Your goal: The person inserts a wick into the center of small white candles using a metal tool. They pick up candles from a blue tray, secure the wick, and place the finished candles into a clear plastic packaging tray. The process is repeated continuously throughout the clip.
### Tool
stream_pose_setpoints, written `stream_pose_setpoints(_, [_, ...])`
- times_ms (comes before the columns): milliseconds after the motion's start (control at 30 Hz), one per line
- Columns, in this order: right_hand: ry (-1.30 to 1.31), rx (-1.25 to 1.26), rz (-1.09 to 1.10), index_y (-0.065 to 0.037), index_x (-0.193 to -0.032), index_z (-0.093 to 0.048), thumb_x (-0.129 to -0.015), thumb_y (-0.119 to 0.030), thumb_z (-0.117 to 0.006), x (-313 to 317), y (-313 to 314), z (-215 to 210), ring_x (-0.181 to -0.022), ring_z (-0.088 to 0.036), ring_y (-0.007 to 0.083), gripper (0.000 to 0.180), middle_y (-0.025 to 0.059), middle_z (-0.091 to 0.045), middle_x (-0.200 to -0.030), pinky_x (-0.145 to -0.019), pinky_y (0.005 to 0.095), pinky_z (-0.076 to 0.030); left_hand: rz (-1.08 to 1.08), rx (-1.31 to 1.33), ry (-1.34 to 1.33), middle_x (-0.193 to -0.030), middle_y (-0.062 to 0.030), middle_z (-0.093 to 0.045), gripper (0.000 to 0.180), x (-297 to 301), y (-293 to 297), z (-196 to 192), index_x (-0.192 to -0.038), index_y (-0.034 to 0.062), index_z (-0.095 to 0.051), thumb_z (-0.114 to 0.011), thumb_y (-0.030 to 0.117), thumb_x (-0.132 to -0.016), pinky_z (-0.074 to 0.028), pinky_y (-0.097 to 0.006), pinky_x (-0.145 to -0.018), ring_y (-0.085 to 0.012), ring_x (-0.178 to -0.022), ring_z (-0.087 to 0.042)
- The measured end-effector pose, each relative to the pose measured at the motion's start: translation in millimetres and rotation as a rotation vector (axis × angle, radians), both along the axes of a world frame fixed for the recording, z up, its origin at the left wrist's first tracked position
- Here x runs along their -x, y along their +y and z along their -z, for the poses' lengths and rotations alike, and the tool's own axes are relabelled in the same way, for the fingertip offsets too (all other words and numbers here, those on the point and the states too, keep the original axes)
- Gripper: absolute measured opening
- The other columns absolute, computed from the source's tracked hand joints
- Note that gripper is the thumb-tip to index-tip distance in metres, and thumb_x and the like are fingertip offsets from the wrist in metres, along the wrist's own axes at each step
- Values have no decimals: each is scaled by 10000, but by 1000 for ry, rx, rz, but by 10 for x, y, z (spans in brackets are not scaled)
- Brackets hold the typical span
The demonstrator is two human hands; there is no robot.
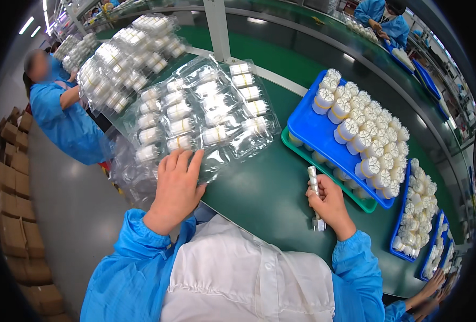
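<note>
Left hand (176, 185) flat, palm down, on the near edge of the clear blister tray (205, 115), fingers (180, 161) spread and extended, gripping nothing, just pressing the plastic against the green surface (264, 196). Directly beyond those fingertips, touching or nearly so, the nearest row of white cartridges (180, 142) seated in the tray's pockets, each lying on its side with a yellow band, long axes running roughly left to right across the line of the fingers. Further beyond and to the left, more filled blister trays (122, 59) stacked in a loose pile.

To the right, well apart from the left hand, right hand (329, 203) closed in a fist around a slim white cylindrical tool (314, 185), fingers clamped on its middle. Long axis of the tool close to upright in the picture, pointing away from the body, one end poking out beyond the knuckles, the other, a small metal-looking tip, showing below the heel of the hand. Tool end aimed toward the blue tray (313, 129) just beyond and to the right of the fingers, loaded with upright white pleated filter cartridges (372, 142), stacked over a green tray (329, 172). Nearer to that blue tray: the right hand; nearer to the blister tray: the left. Further right, another blue tray of filters (415, 214).
</note>
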State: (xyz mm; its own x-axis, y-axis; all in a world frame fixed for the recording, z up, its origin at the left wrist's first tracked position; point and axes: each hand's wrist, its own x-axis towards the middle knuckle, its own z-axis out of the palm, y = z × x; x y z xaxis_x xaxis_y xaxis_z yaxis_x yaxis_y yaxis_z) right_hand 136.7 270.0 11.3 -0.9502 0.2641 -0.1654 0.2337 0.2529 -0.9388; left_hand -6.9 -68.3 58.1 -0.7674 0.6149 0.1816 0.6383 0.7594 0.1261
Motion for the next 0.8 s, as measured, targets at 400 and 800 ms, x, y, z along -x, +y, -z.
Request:
stream_pose_setpoints(400, [32,-16,-10,15,-1034,-577,-888,-55,-658,-2,-8,-11,-694,-516,57,181,5,-548,-819,-613,244,-451,214,81,208,-1261,-195,-554,543,368,108,-691,-1312,159,-639,-742,38,-793,-442,-490,-989,-393,-1186,-518])
stream_pose_setpoints(800, [73,-85,-22,4,-1006,-574,-876,-83,-669,-6,-4,35,-653,-507,71,183,9,-542,-767,-582,270,-439,243,35,36,-1515,-269,-406,528,753,113,-161,-1367,87,-561,-601,-57,-861,-336,-551,-1165,-454,-1440,-363])
